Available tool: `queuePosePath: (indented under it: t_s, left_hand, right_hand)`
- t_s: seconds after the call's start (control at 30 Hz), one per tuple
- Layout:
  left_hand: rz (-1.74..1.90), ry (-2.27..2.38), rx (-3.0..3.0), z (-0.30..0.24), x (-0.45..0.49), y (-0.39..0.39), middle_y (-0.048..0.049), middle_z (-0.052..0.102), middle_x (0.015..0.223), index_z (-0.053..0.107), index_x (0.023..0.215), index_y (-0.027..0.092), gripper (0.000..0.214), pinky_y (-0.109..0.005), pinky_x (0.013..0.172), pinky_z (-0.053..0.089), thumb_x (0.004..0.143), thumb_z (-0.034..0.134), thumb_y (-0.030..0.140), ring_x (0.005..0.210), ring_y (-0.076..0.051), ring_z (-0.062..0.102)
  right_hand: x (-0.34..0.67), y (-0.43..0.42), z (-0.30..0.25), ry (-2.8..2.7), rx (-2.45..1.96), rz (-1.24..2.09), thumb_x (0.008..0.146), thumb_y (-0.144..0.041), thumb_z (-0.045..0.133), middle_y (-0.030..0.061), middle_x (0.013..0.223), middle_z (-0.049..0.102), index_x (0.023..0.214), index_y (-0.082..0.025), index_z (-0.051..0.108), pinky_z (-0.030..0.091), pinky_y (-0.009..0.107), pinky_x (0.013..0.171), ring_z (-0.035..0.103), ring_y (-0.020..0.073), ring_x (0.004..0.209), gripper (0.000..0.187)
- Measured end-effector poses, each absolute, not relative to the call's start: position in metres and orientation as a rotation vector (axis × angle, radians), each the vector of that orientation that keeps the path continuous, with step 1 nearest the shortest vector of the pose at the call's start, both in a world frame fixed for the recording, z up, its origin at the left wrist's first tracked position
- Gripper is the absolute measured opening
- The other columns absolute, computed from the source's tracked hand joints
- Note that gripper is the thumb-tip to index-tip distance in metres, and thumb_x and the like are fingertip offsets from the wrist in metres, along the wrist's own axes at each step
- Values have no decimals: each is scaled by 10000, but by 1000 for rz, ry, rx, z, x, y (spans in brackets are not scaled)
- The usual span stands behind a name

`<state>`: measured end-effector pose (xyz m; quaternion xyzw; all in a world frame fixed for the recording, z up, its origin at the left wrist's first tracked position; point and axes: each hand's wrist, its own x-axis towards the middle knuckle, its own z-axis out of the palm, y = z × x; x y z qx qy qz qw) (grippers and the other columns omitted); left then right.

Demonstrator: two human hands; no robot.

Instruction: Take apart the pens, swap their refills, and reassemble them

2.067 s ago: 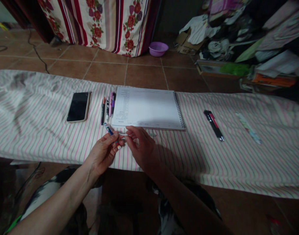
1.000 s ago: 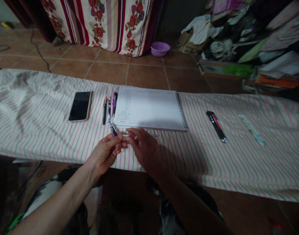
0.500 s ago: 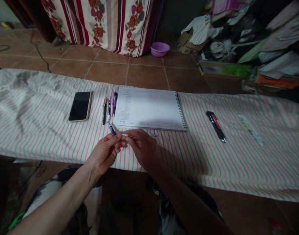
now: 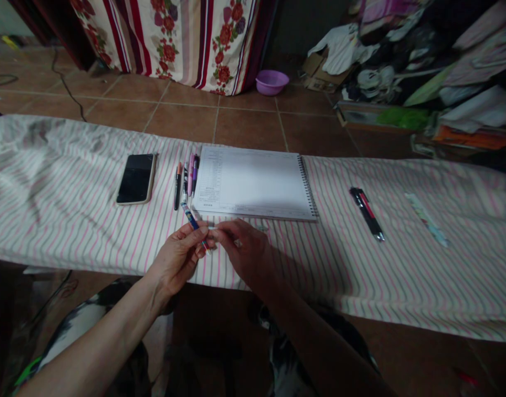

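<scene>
My left hand [image 4: 184,251] is closed on a blue patterned pen [image 4: 190,216], tilted with its upper end away from me and its lower end, red and white, poking out below the fingers. Beside it my right hand [image 4: 244,245] pinches a small whitish piece [image 4: 212,226] between thumb and fingers; its kind is too small to tell. Both hands nearly touch, just in front of the spiral notebook [image 4: 256,182]. Left of the notebook lie a black pen with an orange end [image 4: 177,186], a black-and-white pen [image 4: 185,179], a pink pen [image 4: 190,175] and a purple pen [image 4: 195,175].
A phone [image 4: 136,179] lies at left on the striped cloth [image 4: 83,231]. To the right rest black and red pens [image 4: 367,214] and a pale patterned pen [image 4: 426,219]. A purple basin [image 4: 272,82] stands on the tiled floor beyond, near a cardboard box [image 4: 319,71].
The blue pen has turned slightly in my left hand, and its lower end shows differently. My right hand has shifted slightly to the right.
</scene>
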<state>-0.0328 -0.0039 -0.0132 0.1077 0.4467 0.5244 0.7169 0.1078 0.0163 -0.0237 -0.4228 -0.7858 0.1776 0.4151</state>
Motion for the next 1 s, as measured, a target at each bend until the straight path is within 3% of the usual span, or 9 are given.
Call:
queuePosePath:
  t_s: [0.27,0.43,0.57,1.0]
  left_hand:
    - [1149,997,223,-13,-33,-4,-30,625,669,611,779,107,65,-151,529,485,735,621,61,555,-82,590]
    - [1156,978,176,-14,-35,-2,-38,620,667,606,769,101,66,-152,544,498,770,569,46,553,-77,583]
    - [1144,971,153,-13,-36,-2,-58,632,694,603,784,90,67,-146,530,491,791,546,56,556,-77,583]
    - [1126,962,222,-15,-34,-3,-51,626,683,589,774,90,29,-152,543,481,782,568,71,565,-80,580]
  right_hand:
    - [107,15,-22,-1943,-1119,562,840,-247,549,8,700,661,761,-192,599,482,229,650,624,122,665,108]
    - [105,14,-24,-1855,-1157,675,829,-267,571,46,838,712,971,-181,610,523,241,681,674,149,756,171]
    - [104,14,-24,-1820,-1126,733,844,-206,536,39,853,717,1015,-186,608,536,240,683,677,134,718,187]
    - [107,17,-23,-1897,-1123,589,838,-214,537,22,736,693,791,-180,617,506,233,652,651,133,679,99]
